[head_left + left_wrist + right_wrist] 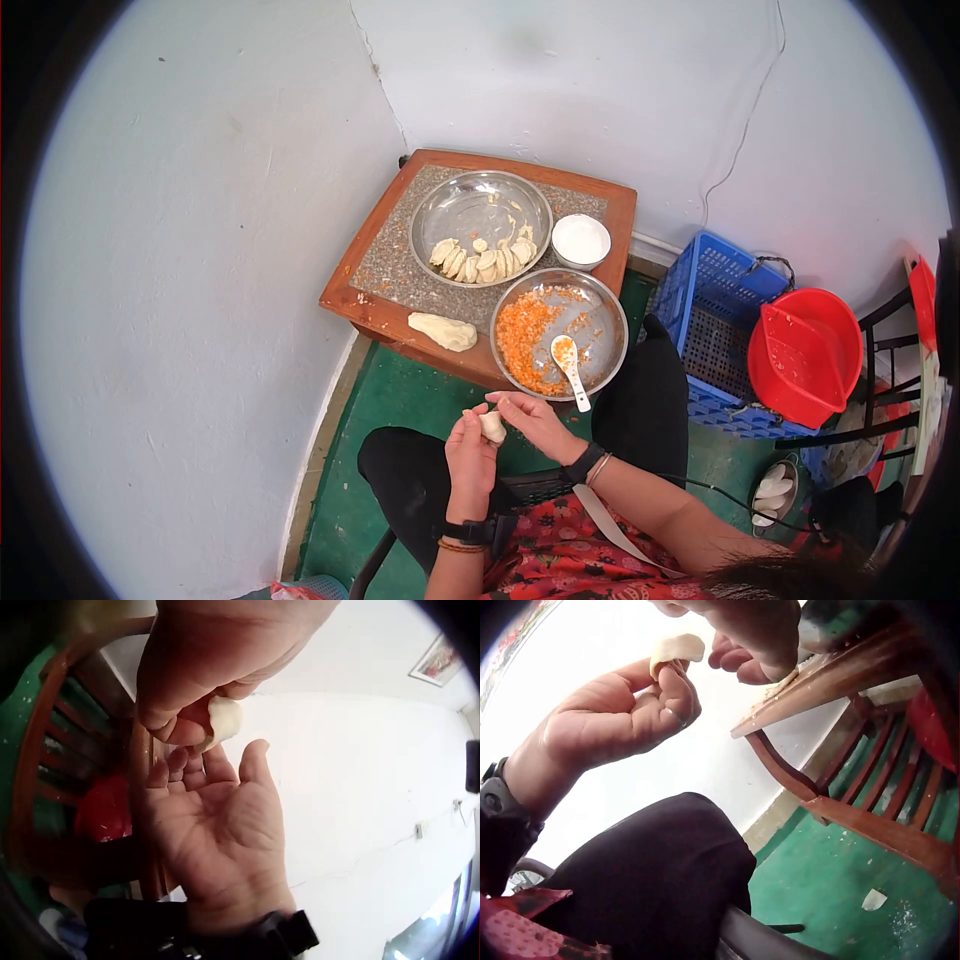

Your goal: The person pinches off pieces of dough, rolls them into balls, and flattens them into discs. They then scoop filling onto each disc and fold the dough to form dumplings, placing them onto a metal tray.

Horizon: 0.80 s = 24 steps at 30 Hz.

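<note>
Blue crate (735, 265) (partly) hidden.

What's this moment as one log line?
left hand: pinches dough piece | right hand: open, close by | spoon: rests in filling bowl | dumplings: in metal tray

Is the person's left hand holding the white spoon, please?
No, the left hand pinches a piece of dough; the spoon rests in the bowl.

Pale oblong dough (443, 331) lies on the brown wood-rimmed tabletop (378, 281), left of a round silver metal basin (601, 345), before a round silver metal tray (455, 215).
</note>
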### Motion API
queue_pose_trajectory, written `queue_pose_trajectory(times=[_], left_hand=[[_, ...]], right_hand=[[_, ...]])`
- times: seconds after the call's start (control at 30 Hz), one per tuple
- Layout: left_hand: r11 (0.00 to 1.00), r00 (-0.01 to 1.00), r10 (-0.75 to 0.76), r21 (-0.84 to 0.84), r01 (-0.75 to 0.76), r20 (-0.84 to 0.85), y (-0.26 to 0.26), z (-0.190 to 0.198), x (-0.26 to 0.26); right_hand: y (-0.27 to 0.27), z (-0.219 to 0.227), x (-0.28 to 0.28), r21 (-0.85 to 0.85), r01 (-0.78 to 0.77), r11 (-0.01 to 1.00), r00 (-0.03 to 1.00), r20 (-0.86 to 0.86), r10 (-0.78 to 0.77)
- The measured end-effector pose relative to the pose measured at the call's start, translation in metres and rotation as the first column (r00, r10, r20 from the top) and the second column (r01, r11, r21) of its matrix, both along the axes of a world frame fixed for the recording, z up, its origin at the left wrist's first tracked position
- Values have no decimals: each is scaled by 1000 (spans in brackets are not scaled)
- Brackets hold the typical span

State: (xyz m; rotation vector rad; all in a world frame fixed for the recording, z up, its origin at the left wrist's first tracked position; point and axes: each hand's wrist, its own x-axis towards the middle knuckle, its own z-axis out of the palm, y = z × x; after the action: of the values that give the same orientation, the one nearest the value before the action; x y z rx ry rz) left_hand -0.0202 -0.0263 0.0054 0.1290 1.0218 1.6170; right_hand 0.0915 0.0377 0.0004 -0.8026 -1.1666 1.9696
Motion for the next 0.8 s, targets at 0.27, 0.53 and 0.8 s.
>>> queue_pose_trajectory(times=[0.27,0.53,0.8], left_hand=[[998,977,-30,-51,20,-210,-2,-5,-1],[985,993,-90,-138,99,72,-3,-6,2],[997,997,-61,-48,64,56,-5,-19,3]], right_hand=[[4,-14,6,-79,-67,995,997,35,70],[4,-17,3,-114,-1,993,1000,-7,0],[5,-12,5,-120,-66,991,996,44,72]])
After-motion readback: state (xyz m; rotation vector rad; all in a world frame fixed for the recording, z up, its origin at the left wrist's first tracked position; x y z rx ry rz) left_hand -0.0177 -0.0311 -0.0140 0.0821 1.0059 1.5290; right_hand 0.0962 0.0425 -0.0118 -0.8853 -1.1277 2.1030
